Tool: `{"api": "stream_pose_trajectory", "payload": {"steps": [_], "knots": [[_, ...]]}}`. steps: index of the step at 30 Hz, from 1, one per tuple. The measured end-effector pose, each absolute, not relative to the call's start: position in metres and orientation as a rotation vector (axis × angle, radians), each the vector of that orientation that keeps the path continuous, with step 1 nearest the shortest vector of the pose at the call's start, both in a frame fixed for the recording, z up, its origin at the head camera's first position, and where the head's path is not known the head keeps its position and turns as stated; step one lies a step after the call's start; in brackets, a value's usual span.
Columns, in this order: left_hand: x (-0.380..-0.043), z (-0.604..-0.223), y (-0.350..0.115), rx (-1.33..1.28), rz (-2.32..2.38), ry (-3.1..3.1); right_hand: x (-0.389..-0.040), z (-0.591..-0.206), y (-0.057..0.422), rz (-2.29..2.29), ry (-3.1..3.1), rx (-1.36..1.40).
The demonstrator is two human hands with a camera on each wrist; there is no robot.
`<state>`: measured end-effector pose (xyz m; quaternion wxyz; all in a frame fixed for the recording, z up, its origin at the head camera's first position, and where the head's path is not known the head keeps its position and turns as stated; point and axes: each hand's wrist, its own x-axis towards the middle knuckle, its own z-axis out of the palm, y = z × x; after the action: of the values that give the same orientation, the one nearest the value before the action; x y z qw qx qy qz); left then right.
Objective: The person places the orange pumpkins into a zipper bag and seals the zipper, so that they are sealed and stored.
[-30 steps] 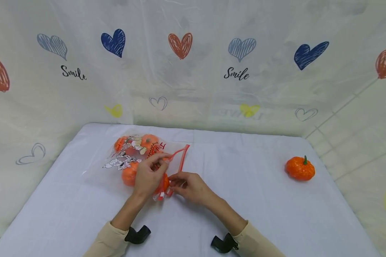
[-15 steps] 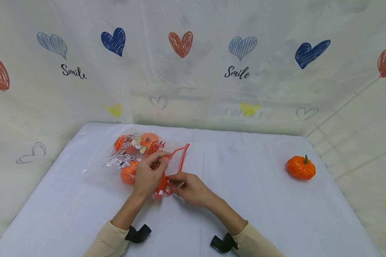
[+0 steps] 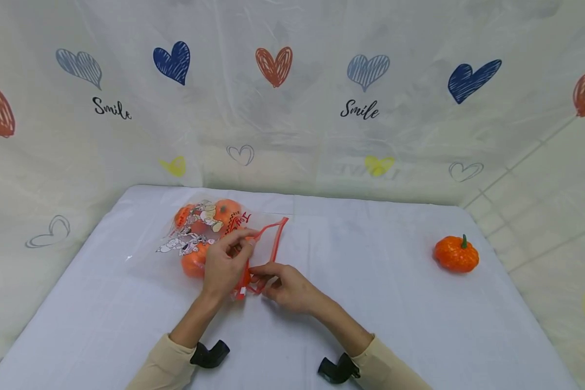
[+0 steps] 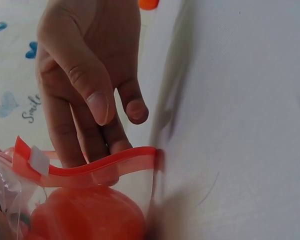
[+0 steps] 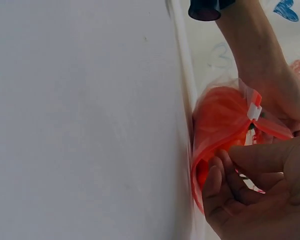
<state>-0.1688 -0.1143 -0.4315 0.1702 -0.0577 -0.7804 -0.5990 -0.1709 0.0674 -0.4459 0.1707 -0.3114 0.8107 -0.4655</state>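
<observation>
A clear zip bag (image 3: 190,242) with cartoon print lies left of centre, holding several small orange pumpkins (image 3: 193,264). Its mouth, edged with a red zip strip (image 3: 277,241), gapes to the right; a white slider (image 4: 39,161) sits at the near end. My left hand (image 3: 224,265) pinches the upper edge of the mouth. At the opening is my right hand (image 3: 290,288), fingertips reaching inside the red edge, its thumb (image 4: 99,105) apart from them. Just inside the mouth, by those fingertips, sits a pumpkin (image 4: 90,212), partly hidden by the hands in the head view.
A loose orange pumpkin (image 3: 456,254) with a green stem rests at the right of the white-covered table (image 3: 370,303). A pale curtain (image 3: 302,119) printed with hearts hangs behind the table. Black wrist cameras (image 3: 338,369) sit at both cuffs.
My right fingertips have shifted slightly left, and the pumpkin at the mouth has moved left, further into the bag. My left hand keeps its hold on the edge.
</observation>
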Motion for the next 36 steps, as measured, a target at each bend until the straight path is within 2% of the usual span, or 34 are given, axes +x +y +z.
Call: {"api": "stream_pose_trajectory", "payload": {"steps": [14, 36], "knots": [[-0.169, -0.434, -0.115, -0.199, -1.719, -2.168, -0.169, -0.444, 0.069, -1.289, 2.286, -0.821], [-0.17, -0.435, -0.114, -0.162, -1.727, -2.217, -0.179, -0.432, 0.133, -1.398, 2.37, -0.72]]}}
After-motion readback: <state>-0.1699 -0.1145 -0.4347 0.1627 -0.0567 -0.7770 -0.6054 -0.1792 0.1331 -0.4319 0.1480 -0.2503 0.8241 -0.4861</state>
